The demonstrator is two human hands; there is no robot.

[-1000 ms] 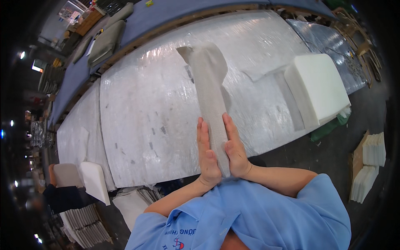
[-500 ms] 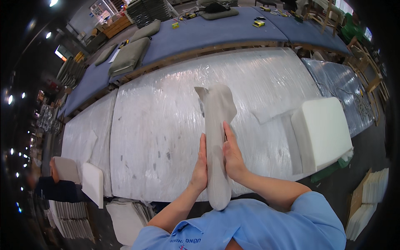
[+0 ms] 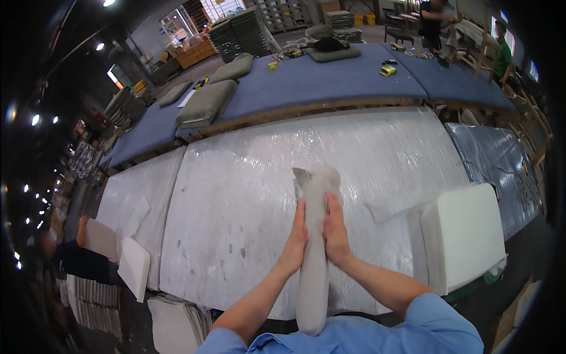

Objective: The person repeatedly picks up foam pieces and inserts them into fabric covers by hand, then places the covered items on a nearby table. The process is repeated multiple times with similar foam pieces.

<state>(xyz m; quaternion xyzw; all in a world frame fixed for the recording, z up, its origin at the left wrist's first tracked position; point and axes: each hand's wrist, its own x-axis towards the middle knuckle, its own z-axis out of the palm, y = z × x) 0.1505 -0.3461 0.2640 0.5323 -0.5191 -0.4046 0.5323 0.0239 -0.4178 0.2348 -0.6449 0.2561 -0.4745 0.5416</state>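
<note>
A cushion in light grey-beige fabric (image 3: 315,259) stands on its narrow edge, its near end close to my body. My left hand (image 3: 295,239) lies flat along its left face, fingers straight and pointing away from me. Against the opposite face, my right hand (image 3: 336,234) presses with outstretched fingers, so the cushion is held between both palms. At the far end a loose fabric flap (image 3: 302,174) sticks out to the left, and slack cloth bulges on the right. Beneath is a table wrapped in shiny clear plastic (image 3: 236,194).
White foam pads (image 3: 471,236) are stacked at the table's right, beside a thin pale sheet (image 3: 392,210). At left, a co-worker (image 3: 82,259) handles a beige cushion (image 3: 100,239) near a white pad (image 3: 135,265). Beyond stands a blue-topped table (image 3: 318,79) with green-grey cushions (image 3: 206,101).
The view has tilted up, so everything sits lower in it. Both hands have slid along the cushion toward its far end, and the slack cloth there bulges less.
</note>
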